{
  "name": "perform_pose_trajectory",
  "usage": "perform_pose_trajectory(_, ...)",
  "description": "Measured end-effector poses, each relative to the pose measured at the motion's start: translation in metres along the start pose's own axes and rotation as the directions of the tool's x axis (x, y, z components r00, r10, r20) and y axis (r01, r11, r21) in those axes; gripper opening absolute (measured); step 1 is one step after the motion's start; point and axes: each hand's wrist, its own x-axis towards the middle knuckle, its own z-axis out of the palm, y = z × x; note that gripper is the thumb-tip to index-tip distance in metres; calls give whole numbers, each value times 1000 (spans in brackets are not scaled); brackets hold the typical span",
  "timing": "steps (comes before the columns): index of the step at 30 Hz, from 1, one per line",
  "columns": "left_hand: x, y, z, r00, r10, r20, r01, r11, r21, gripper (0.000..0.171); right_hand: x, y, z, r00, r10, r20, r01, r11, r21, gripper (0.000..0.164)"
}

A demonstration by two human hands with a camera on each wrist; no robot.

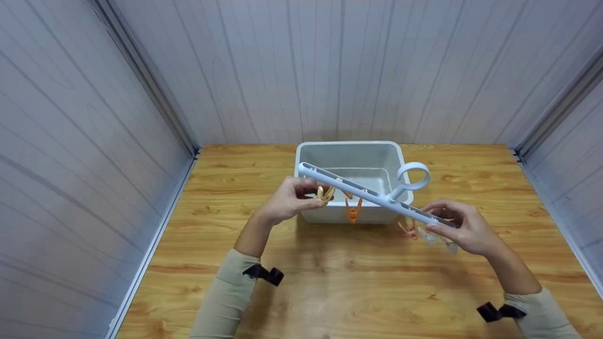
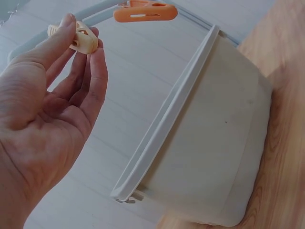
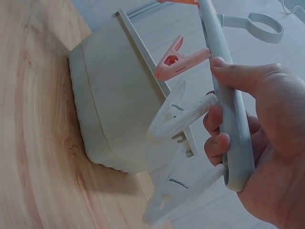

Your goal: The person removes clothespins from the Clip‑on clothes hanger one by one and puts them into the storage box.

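My left hand [image 1: 288,201] pinches a cream-yellow clothespin [image 1: 325,194] between thumb and fingers, just under the left part of a pale blue hanger bar [image 1: 348,187]. The right hand [image 1: 466,229] grips the bar's right end, thumb along its side. The bar slants down to the right and has a ring-shaped hook [image 1: 427,174] on top. From it hang an orange clothespin [image 1: 352,212], a pink clothespin [image 3: 178,66] and two clear clothespins, the upper one [image 3: 174,123] beside the right fingers, the lower one [image 3: 183,198] near the bar's end.
A pale grey plastic bin [image 1: 313,215] stands on the wood-grain table [image 1: 348,282] against the back wall, and the bar crosses over its opening. Panelled walls [image 1: 311,70] enclose the table at the back and both sides.
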Motion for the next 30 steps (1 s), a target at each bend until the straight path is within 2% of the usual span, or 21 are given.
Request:
perform_pose_trajectory(7, -1, 1, 5, 1000, -4, -20, 4, 1000, -28, 41, 1, 1, 7, 999, -16, -37, 16, 1000, 18, 28)
perform_pose_trajectory(16, -3, -2, 11, 996, 40, -82, -45, 997, -70, 43, 3, 0, 25, 988, -64, -137, 64, 998, -6, 33)
perform_pose_trajectory(24, -6, 1, 17, 987, 78, -140, -90, 993, -77, 45, 4, 3, 37, 977, -117, -178, 126, 991, 39, 37)
perform_pose_trajectory(30, -8, 4, 19, 980, 138, -141, -146, 988, -47, 51, 1, 6, 43, 979, -81, -188, 95, 993, 66, 38)
